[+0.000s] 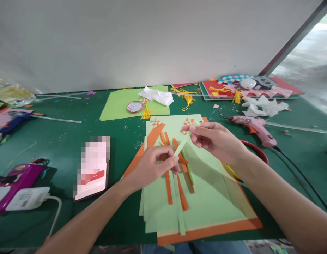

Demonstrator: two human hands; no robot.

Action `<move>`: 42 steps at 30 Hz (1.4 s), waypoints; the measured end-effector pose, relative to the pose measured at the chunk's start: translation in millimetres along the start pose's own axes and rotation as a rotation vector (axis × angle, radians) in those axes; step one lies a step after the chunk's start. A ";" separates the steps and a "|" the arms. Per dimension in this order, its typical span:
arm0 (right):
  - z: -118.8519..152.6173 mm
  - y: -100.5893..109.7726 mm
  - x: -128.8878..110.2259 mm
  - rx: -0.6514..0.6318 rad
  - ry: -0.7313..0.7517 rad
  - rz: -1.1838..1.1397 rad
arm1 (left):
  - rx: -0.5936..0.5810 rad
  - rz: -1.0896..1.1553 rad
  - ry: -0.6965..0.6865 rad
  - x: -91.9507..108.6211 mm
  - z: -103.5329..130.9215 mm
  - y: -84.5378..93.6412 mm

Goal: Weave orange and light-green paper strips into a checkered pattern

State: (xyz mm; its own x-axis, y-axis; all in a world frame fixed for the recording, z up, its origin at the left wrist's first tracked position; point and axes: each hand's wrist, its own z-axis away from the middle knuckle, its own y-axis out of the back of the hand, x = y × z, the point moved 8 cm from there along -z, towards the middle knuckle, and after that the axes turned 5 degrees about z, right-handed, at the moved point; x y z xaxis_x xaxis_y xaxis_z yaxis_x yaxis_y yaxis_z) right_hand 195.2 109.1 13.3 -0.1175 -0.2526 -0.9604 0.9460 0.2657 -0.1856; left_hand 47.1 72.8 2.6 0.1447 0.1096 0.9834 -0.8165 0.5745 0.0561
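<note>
A narrow pale green paper strip (pixel 182 144) is stretched slantwise between my two hands. The fingers of my left hand (pixel 159 163) pinch its lower end, and my right hand (pixel 212 137) pinches the upper end between thumb and fingers. Below them is a stack of light green paper sheets (pixel 211 201) with orange paper (pixel 218 225) showing along the near edge. Several loose orange strips (pixel 168 188) and green strips lie on the stack. Two small orange-and-white woven paper pieces (pixel 155 122) rest at its far side, one partly behind my right hand.
Left of the stack lies a phone (pixel 93 169), with a purple power strip (pixel 19 181) beyond. A pink glue gun (pixel 255 128) and its cord are on the right. Yellow tassels (pixel 188 100), crumpled tissue (pixel 158 96) and a round tin (pixel 134 107) sit near the wall.
</note>
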 end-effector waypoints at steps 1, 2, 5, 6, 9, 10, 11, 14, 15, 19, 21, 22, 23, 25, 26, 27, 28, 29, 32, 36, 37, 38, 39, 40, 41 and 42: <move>0.0 0.2 -0.3 -0.001 -0.002 -0.006 | 0.000 -0.002 0.001 0.1 -0.2 -0.2; 0.0 0.0 -0.3 -0.004 -0.005 -0.012 | 0.001 -0.004 0.003 0.2 -0.3 -0.5; 0.1 -1.8 0.5 -0.026 -0.015 -0.045 | 0.008 -0.005 0.017 0.0 -0.7 -0.7; 0.1 -2.2 0.9 -0.032 -0.017 -0.059 | 0.011 -0.004 0.023 -0.1 -0.8 -0.7; -0.5 -2.2 2.2 -0.044 -0.018 -0.098 | 0.012 -0.003 0.025 0.2 -1.1 -0.7; -0.8 -2.1 2.2 -0.049 -0.011 -0.108 | 0.012 -0.002 0.020 0.6 -1.3 -0.6; -1.2 -2.0 2.0 -0.054 -0.003 -0.115 | 0.014 -0.001 0.017 0.7 -1.5 -0.4; -2.2 -1.8 1.3 -0.061 0.014 -0.120 | 0.017 0.005 0.010 0.4 -1.9 -0.2; -2.3 -1.7 1.2 -0.060 0.015 -0.116 | 0.018 0.008 0.007 0.5 -1.8 -0.1; -1.5 -0.3 -0.2 -0.035 0.018 -0.080 | 0.025 -0.001 0.014 -0.2 -0.5 0.6; -0.9 1.0 -0.7 -0.022 0.019 -0.063 | 0.026 -0.009 0.022 -0.4 0.0 0.7; -0.8 1.4 -0.6 -0.019 0.017 -0.055 | 0.024 -0.009 0.022 -0.2 0.1 0.5; -0.9 1.9 -0.4 -0.016 0.016 -0.049 | 0.023 -0.006 0.018 0.2 0.1 0.5; -1.5 2.5 -0.1 -0.013 0.014 -0.042 | 0.019 0.007 0.013 0.8 -0.2 0.5; -1.8 2.5 0.0 -0.013 0.014 -0.039 | 0.015 0.018 0.008 1.1 -0.4 0.5; -2.0 2.2 -0.2 -0.013 0.016 -0.036 | 0.010 0.034 0.002 1.7 -0.6 0.5; -2.0 1.8 -0.6 -0.014 0.020 -0.035 | 0.004 0.054 -0.005 2.3 -0.9 0.6; -1.8 1.4 -1.2 -0.014 0.025 -0.033 | -0.002 0.075 -0.013 3.1 -1.0 0.8; -0.4 1.7 -3.2 0.002 0.036 0.002 | -0.019 0.119 -0.033 5.7 -1.1 1.4; 0.8 6.6 -4.9 0.042 0.047 0.081 | -0.024 0.139 -0.048 7.2 -0.6 3.3; 0.7 7.7 -5.0 0.048 0.047 0.091 | -0.023 0.141 -0.054 7.5 -0.4 3.8; 0.3 8.6 -4.7 0.052 0.042 0.097 | -0.021 0.139 -0.058 7.7 -0.2 4.3; -0.1 9.3 -4.3 0.056 0.035 0.100 | -0.016 0.137 -0.063 8.0 -0.1 5.0; -0.6 10.0 -3.8 0.060 0.026 0.104 | -0.012 0.132 -0.065 8.2 0.0 5.5; -1.1 10.6 -3.6 0.066 0.021 0.111 | -0.007 0.125 -0.066 8.5 0.1 6.0; -1.5 11.4 -4.0 0.075 0.024 0.123 | -0.001 0.119 -0.064 8.7 0.2 6.5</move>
State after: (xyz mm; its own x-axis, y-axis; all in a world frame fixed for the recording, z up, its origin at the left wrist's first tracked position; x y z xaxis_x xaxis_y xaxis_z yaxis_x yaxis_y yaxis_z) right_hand 205.9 114.5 14.7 -0.0058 -0.2000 -0.9798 0.9736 0.2225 -0.0512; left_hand 43.0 77.4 11.5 0.0111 0.1245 0.9922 -0.8253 0.5614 -0.0613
